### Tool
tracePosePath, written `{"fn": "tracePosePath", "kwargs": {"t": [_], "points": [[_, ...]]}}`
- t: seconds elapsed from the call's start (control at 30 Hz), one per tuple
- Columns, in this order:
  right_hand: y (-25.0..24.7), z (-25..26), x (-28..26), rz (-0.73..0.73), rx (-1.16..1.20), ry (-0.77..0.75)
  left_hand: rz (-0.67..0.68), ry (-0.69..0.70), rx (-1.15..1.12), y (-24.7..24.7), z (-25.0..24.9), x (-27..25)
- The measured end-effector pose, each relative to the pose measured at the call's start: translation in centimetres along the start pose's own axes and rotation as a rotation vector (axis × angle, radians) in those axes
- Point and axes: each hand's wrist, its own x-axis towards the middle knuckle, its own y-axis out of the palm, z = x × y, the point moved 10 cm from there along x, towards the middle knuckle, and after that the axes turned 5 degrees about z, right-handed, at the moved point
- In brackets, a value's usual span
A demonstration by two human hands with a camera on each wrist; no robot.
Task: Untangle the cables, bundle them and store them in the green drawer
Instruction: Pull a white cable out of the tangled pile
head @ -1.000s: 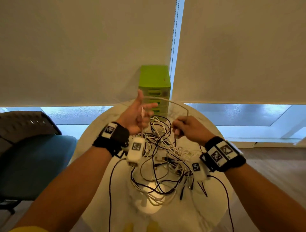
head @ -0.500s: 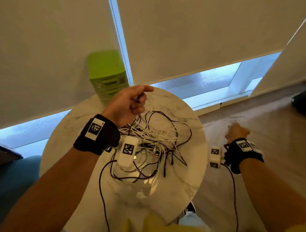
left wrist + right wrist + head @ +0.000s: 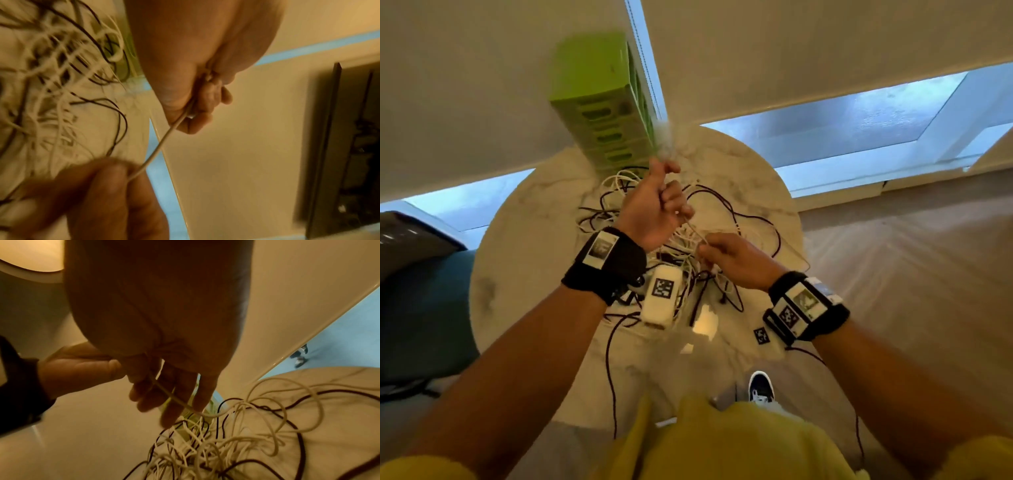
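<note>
Two hands grip one white cable (image 3: 162,142): left hand (image 3: 650,209) clenched at 11 o'clock, right hand (image 3: 732,257) pinching at 5 o'clock.

Daylight enters through the window strip (image 3: 842,126) below the blinds; the head view bends strongly at its edges. Both wrist views are dim, amber-tinted and motion-blurred (the cable tangle (image 3: 51,81) especially).

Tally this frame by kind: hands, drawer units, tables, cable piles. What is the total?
Hands: 2, left hand and right hand, both pinching one white cable
Green drawer unit: 1
Round table: 1
Cable pile: 1, strands too tangled to count
Total: 5
</note>
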Motion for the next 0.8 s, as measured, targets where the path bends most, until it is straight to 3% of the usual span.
{"fn": "tracePosePath", "kwargs": {"t": [0.13, 0.17, 0.2, 0.33, 0.4, 0.57, 0.7, 0.8], "points": [[4.9, -1.9, -1.2, 0.513, 0.130, 0.227, -0.195, 0.030, 0.111, -6.7, -0.9, -3.1], [5.4, -2.4, -1.5, 0.575, 0.093, 0.283, -0.254, 0.036, 0.130, -8.3, -1.1, -4.1], [5.3, -2.6, -0.9, 0.563, 0.019, 0.286, -0.308, 0.036, 0.131, -9.8, -1.0, -5.1], [3.4, -0.1, 4.7, 0.232, -0.414, 0.046, -0.412, -0.005, 0.185, -13.7, 0.2, -7.6], [5.0, 1.0, 6.6, 0.237, -0.657, -0.011, -0.419, -0.007, 0.229, -14.4, 0.9, -8.3], [9.3, -0.9, 9.3, 0.374, -1.161, 0.036, -0.379, -0.037, 0.131, -15.3, 1.9, -9.0], [9.7, -3.3, 10.0, 0.372, -1.234, 0.098, -0.373, -0.005, 0.139, -16.6, 0.9, -8.8], [8.3, -2.7, 10.3, 0.273, -1.063, 0.090, -0.396, 0.013, 0.152, -17.6, -0.1, -8.3]]}}
